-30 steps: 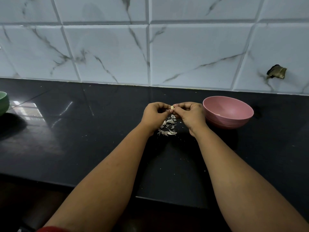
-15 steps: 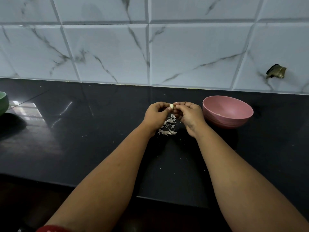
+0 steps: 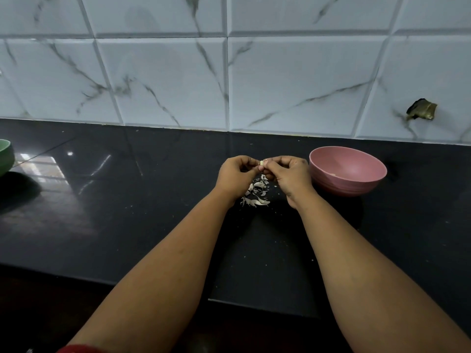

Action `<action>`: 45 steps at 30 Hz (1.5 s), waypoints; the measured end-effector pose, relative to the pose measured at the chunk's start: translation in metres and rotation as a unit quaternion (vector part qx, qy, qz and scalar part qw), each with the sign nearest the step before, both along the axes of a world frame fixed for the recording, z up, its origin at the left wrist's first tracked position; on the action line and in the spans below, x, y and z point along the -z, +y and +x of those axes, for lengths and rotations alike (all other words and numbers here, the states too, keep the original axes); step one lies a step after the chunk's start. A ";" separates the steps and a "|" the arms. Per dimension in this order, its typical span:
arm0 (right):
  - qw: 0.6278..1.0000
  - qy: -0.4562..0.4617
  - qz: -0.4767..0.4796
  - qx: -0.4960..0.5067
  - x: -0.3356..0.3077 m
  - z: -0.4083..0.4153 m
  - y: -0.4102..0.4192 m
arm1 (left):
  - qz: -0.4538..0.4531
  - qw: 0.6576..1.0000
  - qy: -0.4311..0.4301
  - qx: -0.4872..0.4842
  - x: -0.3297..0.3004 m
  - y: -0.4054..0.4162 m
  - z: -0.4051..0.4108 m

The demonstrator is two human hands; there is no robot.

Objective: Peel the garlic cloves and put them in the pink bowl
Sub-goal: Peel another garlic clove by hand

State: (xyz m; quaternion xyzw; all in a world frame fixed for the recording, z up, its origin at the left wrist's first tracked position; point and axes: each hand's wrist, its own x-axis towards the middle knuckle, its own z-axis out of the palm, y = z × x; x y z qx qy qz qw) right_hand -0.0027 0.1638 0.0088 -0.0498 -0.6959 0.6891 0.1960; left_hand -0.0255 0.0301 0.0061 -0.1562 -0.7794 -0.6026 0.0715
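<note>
A small pale garlic clove (image 3: pixel 261 163) is pinched between the fingertips of my left hand (image 3: pixel 235 175) and my right hand (image 3: pixel 290 174), held above the black counter (image 3: pixel 127 212). Both hands have curled fingers and meet at the clove. Under them lies a little heap of whitish garlic skins (image 3: pixel 257 192). The pink bowl (image 3: pixel 348 171) stands just right of my right hand; a small pale piece shows inside near its inner wall.
A green bowl (image 3: pixel 5 156) sits at the far left edge of the counter. The marble-tiled wall (image 3: pixel 229 72) runs along the back, with a broken hole (image 3: pixel 421 110) at the right. The counter's front edge lies near my forearms.
Both hands keep working the clove in nearly the same place; my right fingers have shifted slightly on it. The bowl and the skins have not moved.
</note>
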 end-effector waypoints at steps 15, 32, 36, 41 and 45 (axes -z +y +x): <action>1.000 -0.013 -0.016 0.001 0.000 -0.002 -0.005 | 0.010 0.999 -0.031 0.006 0.000 0.003 0.000; 0.999 -0.037 0.015 0.033 0.001 -0.005 -0.004 | 0.029 0.998 -0.053 0.019 -0.001 0.002 0.004; 0.999 -0.005 0.037 0.036 0.002 -0.005 -0.002 | 0.018 0.998 -0.057 0.019 -0.001 0.003 0.002; 0.999 -0.001 0.034 -0.036 0.001 -0.001 -0.005 | -0.018 0.998 -0.062 0.011 0.000 0.002 0.000; 0.999 -0.014 0.007 -0.040 0.002 0.001 -0.008 | -0.014 0.997 -0.072 0.000 -0.001 0.003 0.001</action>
